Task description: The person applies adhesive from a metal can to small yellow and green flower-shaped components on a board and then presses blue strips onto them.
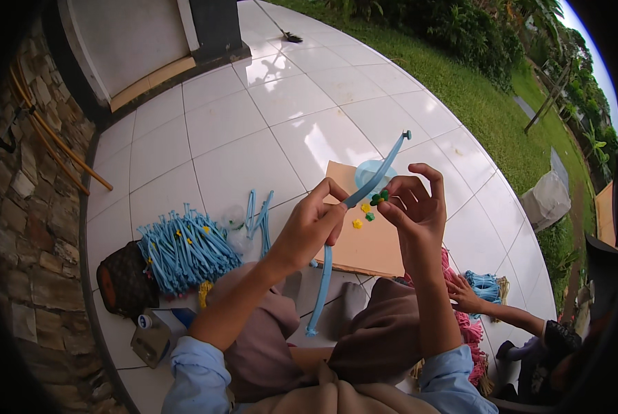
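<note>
Pinched between the thumb and fingers of my left hand (309, 228) is a long light-blue fabric strip (380, 172). Its upper end, tipped with a small dark piece, points up to the right, and its lower end hangs between my knees. My right hand (419, 217) holds a small green flower-shaped piece (380, 198) at the fingertips, close beside the strip. Below lies a tan board (357, 252) with loose yellow flower pieces (358, 224) and a green flower piece (369, 217). A translucent blue dish (369, 170) sits at its far edge, partly behind the strip.
At left are a heap of blue strips (188, 252), a dark brown bag (124, 279) and a grey-beige object (153, 338). Pink bundles (471, 334) and a blue bundle (485, 286) lie at right, where another person's hand (466, 297) reaches in. A broom (292, 37) lies far off.
</note>
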A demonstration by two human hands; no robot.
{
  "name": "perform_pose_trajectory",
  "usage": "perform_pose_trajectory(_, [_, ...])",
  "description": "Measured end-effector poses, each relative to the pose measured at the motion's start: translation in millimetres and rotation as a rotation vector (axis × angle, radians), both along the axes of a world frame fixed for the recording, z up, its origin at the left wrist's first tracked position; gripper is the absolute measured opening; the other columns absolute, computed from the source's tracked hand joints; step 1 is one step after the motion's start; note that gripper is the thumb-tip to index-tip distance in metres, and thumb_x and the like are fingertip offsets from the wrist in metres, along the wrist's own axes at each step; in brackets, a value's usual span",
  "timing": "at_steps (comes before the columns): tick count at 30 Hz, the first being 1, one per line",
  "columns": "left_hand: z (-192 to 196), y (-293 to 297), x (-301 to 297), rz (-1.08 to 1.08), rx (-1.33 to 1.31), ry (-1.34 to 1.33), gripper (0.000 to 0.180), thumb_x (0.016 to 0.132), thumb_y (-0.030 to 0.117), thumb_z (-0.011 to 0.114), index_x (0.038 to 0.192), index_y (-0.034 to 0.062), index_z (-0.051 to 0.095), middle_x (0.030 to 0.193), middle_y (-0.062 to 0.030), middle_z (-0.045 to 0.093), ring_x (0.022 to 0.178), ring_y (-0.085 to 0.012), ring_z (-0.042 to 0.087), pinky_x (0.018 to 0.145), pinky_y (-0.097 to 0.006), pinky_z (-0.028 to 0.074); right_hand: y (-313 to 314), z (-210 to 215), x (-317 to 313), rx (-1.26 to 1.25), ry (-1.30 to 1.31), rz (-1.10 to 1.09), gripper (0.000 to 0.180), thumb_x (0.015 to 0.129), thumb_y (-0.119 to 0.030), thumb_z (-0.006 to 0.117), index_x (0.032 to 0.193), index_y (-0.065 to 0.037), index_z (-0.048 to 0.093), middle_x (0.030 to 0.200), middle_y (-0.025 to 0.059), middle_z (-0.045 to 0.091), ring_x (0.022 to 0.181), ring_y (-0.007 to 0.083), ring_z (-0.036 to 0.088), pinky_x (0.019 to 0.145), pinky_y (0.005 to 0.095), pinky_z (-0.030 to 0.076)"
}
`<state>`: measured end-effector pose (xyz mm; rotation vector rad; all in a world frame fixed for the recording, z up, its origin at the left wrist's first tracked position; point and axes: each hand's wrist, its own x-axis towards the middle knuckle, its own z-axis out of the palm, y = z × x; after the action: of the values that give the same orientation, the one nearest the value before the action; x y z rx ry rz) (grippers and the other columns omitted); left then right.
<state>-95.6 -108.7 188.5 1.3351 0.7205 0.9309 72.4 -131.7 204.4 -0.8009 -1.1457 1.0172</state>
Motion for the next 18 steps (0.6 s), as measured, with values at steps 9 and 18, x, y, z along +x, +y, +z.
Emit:
perform_pose_trajectory(9, [-5.2, 0.1, 6.9, -0.011, 0.010, 0.033, 0.011, 0.092, 0.017, 0.043, 0.093, 0.0062, 0.042, 0.052, 0.0017, 0.045, 0.046, -0.0039, 0.039, 0.047, -0.019, 0.029, -1.4, -1.2, -1.6, -0.052, -0.004, 0.006, 0.052, 0.073, 0.004, 0.069, 0.113, -0.003, 0.037, 0.085, 0.0068, 0.057, 0.082, 0.0129, 0.060, 0.068, 0.0245, 0.048])
perform_pose_trajectory(18, [-2.0, -2.8, 10.3, 0.006, 0.031, 0.076, 0.010, 0.093, 0.015, 0.043, 0.094, 0.0054, 0.041, 0.053, 0.0010, 0.044, 0.048, -0.0046, 0.041, 0.048, -0.019, 0.030, -2.5, -1.6, -4.1, -0.092, -0.021, -0.019, 0.049, 0.073, 0.002, 0.069, 0.110, -0.004, 0.037, 0.082, 0.0064, 0.059, 0.080, 0.0145, 0.062, 0.072, 0.0266, 0.050])
